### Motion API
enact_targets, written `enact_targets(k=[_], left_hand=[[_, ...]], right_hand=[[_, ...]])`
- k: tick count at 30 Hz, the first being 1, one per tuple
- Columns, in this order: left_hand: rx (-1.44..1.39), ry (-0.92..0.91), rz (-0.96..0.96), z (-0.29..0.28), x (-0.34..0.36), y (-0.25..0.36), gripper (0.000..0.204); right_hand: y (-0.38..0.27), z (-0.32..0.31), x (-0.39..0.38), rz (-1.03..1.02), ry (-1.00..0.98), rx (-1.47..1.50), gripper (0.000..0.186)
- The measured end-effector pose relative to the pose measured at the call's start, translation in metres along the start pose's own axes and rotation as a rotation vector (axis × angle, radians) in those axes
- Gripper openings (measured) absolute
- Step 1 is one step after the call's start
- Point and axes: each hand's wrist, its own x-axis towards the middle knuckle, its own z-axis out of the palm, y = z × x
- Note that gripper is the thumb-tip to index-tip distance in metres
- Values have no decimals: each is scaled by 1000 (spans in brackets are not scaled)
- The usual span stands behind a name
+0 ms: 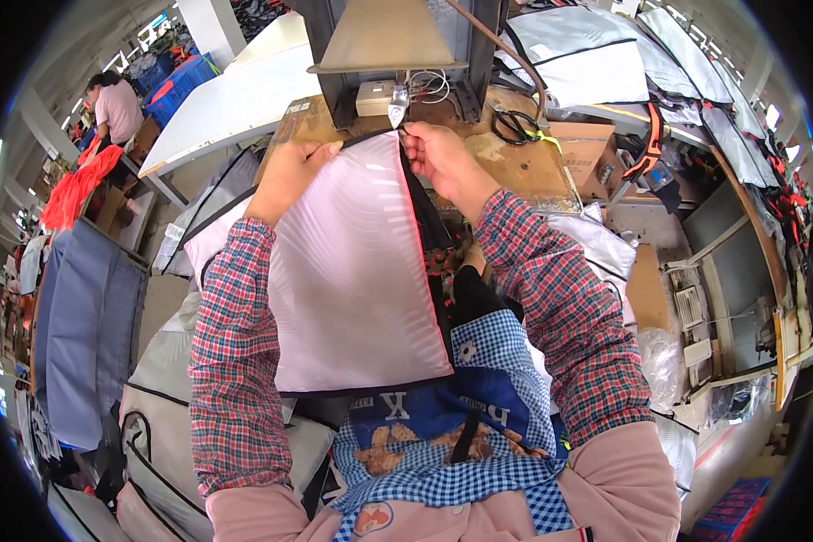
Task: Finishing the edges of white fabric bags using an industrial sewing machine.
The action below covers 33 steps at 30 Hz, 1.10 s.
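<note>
A pale, silvery-pink fabric panel [352, 271] with black edging and a reddish seam along its right side hangs stretched between my hands. Its top edge is pinched in my left hand [291, 176], thumb and fingers closed at the upper left. At the upper right corner, my right hand [444, 163] grips the same panel by its dark edging. This corner is close below the small metal tip [397, 107] of a machine [384, 36]; whether they touch I cannot tell. The panel's lower part hangs down over my apron [506, 361].
A worn wooden worktop [537, 176] carries the machine and a black looped item [513, 128] at right. White tables [244, 99] stand at far left. More silvery panels [596, 68] are piled at far right. Grey fabric [86, 334] hangs at left. Another person [117, 110] sits further back.
</note>
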Motion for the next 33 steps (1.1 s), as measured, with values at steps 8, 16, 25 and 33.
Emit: enact_targets(k=[8,16,25,33], left_hand=[[-70,46,1,4,-3,-6,45],[-119,82,27,5,-4,-3,45],[-98,79,27,9,0,-11,44],[-95,99,13,6,0,-15,44]], right_hand=[[4,11,-6,-12,70,31,17],[5,14,-3,-26,128,43,16],[9,16,4,-36,187,60,16],[8,20,5,-15,183,37,20]])
